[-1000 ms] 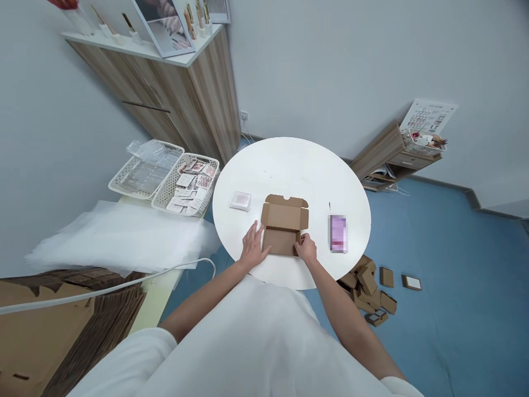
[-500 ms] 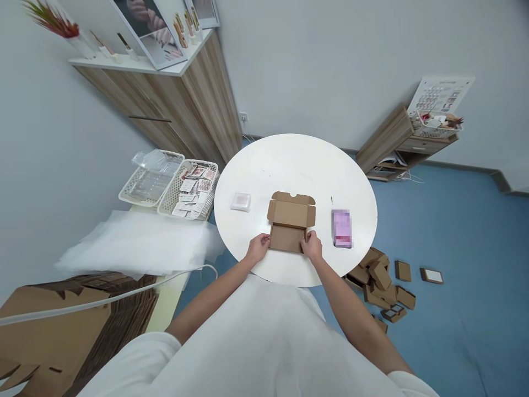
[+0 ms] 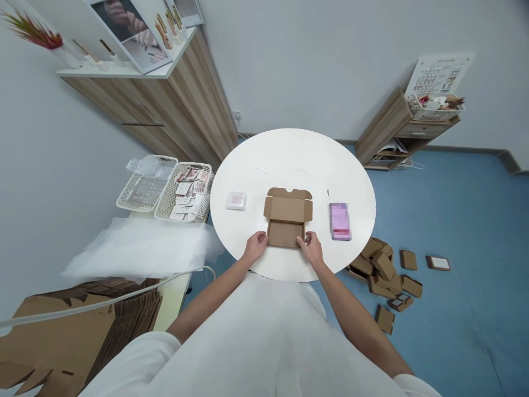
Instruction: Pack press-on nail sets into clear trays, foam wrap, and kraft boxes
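Observation:
A small brown cardboard box (image 3: 286, 220) lies open on the round white table (image 3: 289, 160), its lid flap folded back away from me. My left hand (image 3: 255, 246) grips the box's near left corner with curled fingers. At the near right corner my right hand (image 3: 311, 247) pinches the side wall. A small clear packet with pink contents (image 3: 236, 200) rests to the left of the box. A purple phone (image 3: 339, 221) lies to its right.
Two white baskets (image 3: 165, 187) with clear trays and nail cards stand at the left, beside white foam sheets (image 3: 136, 248). Flat cardboard blanks (image 3: 82, 325) pile up at the lower left. Several small brown boxes (image 3: 384, 273) litter the blue floor at the right. Wooden cabinets stand behind.
My left hand went from lying flat beside the box to gripping its near left corner. The box's side walls now stand up. The camera view shifted slightly.

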A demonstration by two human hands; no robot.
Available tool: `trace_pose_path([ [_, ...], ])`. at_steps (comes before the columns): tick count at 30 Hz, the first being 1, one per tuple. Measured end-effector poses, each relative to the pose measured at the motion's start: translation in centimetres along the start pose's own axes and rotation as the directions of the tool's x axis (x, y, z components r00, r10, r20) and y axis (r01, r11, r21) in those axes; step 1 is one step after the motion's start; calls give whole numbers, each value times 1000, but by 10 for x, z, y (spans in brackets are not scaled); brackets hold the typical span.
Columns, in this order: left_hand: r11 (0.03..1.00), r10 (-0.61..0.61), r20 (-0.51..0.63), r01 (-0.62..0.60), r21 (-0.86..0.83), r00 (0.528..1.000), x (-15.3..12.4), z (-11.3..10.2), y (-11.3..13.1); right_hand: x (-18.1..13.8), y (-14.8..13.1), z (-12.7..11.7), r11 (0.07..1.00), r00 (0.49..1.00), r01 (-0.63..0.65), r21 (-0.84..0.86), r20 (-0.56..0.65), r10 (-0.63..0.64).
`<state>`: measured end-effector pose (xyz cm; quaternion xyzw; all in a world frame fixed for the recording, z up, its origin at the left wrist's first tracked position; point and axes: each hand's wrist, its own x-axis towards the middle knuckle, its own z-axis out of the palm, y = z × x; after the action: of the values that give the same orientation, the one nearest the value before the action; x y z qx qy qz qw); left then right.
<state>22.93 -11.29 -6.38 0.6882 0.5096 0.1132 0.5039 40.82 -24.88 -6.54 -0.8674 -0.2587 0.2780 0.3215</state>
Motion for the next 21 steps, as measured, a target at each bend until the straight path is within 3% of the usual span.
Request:
trace_pose_path([
  [2, 1000, 9, -5, -9, -22, 1000, 2, -5, -3, -5, -3, 3, 993, 981, 118, -14, -155, -119],
  [4, 999, 17, -32, -18, -43, 999, 6, -13, -6, -12, -12, 6, 973, 923, 221, -66, -308, -231],
  [6, 998, 12, -105, -18, -63, 994, 14, -26, -10, -19, -30, 11, 947, 878, 306, -93, -356, -319],
  [9, 998, -15, -271, -5, -70, 963, 31, -51, -18, -28, -69, 25, 892, 869, 452, -9, -222, -443],
  [11, 998, -36, -372, 16, -58, 928, 45, -70, -24, -30, -99, 40, 871, 881, 470, 144, -8, -473],
  [13, 996, -84, -417, 63, -65, 905, 61, -89, -30, -25, -127, 61, 904, 908, 320, 283, 181, -378],
  [16, 979, -196, -376, 160, -125, 906, 88, -112, -37, -4, -158, 95, 927, 936, -26, 375, 335, -109],
  [18, 970, -239, -368, 206, -127, 899, 106, -123, -41, 15, -172, 115, 897, 928, -192, 399, 370, 34],
  [21, 960, -278, -310, 256, -111, 909, 127, -132, -43, 43, -182, 138, 831, 914, -337, 444, 365, 176],
])
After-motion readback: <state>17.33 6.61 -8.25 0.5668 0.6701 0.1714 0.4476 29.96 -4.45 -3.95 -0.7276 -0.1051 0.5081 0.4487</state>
